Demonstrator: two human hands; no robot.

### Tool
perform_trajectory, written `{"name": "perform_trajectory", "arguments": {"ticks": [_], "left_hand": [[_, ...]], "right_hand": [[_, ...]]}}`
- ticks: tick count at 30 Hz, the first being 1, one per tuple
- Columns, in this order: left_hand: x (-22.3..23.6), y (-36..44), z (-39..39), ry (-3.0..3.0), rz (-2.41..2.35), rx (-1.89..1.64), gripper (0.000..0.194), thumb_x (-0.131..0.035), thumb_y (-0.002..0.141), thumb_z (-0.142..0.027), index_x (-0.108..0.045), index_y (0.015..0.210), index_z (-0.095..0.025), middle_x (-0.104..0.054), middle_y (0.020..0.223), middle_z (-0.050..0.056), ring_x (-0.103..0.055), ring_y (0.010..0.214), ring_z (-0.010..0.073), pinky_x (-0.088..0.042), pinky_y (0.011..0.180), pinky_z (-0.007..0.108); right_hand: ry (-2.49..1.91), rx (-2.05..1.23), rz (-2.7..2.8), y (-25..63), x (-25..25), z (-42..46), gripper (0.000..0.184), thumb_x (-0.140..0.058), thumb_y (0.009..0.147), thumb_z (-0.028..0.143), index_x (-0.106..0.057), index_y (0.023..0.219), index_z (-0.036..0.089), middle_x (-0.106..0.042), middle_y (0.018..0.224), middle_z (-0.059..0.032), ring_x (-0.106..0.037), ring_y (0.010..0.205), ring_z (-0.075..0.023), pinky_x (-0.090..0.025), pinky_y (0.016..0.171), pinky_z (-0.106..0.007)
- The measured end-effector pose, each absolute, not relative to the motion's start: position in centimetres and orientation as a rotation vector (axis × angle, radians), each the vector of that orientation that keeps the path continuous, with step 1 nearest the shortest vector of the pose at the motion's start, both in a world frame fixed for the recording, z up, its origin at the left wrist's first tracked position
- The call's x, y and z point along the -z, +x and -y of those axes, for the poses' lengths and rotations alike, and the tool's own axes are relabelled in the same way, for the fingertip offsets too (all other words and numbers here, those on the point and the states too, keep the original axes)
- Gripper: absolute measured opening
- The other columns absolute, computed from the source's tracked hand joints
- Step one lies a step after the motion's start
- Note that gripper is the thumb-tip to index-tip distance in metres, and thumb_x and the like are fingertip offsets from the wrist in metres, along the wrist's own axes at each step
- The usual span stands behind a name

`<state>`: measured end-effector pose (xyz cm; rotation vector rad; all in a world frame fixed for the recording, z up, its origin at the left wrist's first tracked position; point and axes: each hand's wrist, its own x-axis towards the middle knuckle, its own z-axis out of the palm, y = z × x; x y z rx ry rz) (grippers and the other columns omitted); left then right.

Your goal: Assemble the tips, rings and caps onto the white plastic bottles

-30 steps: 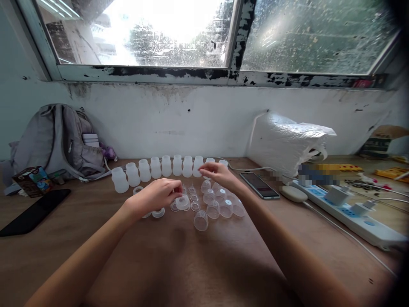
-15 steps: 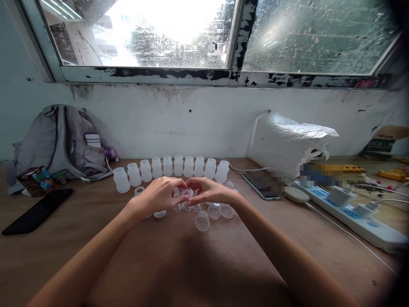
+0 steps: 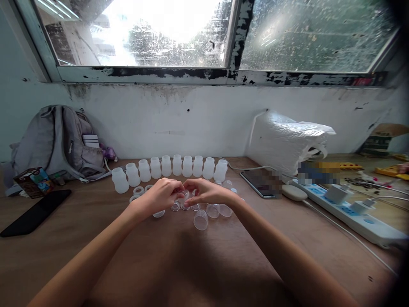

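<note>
My left hand [image 3: 162, 192] and my right hand [image 3: 206, 191] meet fingertip to fingertip above the table, both with curled fingers. Between them is a small clear piece [image 3: 185, 197], partly covered by the fingers; its exact kind cannot be made out. Just below the hands stand several clear, round-based pieces [image 3: 175, 206]. Clear plastic cups [image 3: 200, 220] lie and stand near my right hand. By my left hand are translucent rings [image 3: 138, 190], some hidden behind it. Beyond the hands, several frosted white, waisted bottles [image 3: 166, 165] without tops form a curved row.
A dark phone [image 3: 35, 212], a small box [image 3: 35, 182] and a grey backpack [image 3: 54, 143] are at the left. On the right lie another phone [image 3: 258, 184], a white round-edged device [image 3: 294, 192], a power strip [image 3: 351, 213] with cables, and a white plastic bag [image 3: 281, 140].
My fingers have drawn closer together around the clear piece, covering more of it. The whole view has shifted slightly; the bottles, rings and cups stay in place.
</note>
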<state>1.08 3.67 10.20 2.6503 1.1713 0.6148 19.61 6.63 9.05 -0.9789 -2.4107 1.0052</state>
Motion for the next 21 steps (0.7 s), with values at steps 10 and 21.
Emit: {"name": "perform_trajectory", "arguments": {"ticks": [10,21], "left_hand": [[-9.38,0.78,-3.90,2.700,-1.099,-0.544,0.017,-0.041,0.075,-0.013,-0.056,0.067,-0.015,-0.052,0.058,-0.002,-0.040,0.051,0.0074,-0.029,0.049,0.019],[-9.23,0.82,-4.17,2.649,-1.174,-0.566,0.017,-0.043,0.074,-0.013,-0.059,0.070,-0.014,-0.056,0.059,-0.001,-0.041,0.050,0.0069,-0.030,0.047,0.018]], "right_hand": [[-0.958,-0.948,2.513,19.16,-8.72,-6.62,0.041,-0.066,0.062,0.040,-0.056,0.095,0.018,-0.058,0.085,-0.0014,-0.051,0.072,-0.0135,-0.039,0.060,-0.023],[-1.017,-0.962,2.502,19.09,-9.19,-6.16,0.042,-0.064,0.062,0.042,-0.055,0.095,0.018,-0.057,0.085,-0.0014,-0.050,0.075,-0.0148,-0.038,0.060,-0.023]]}}
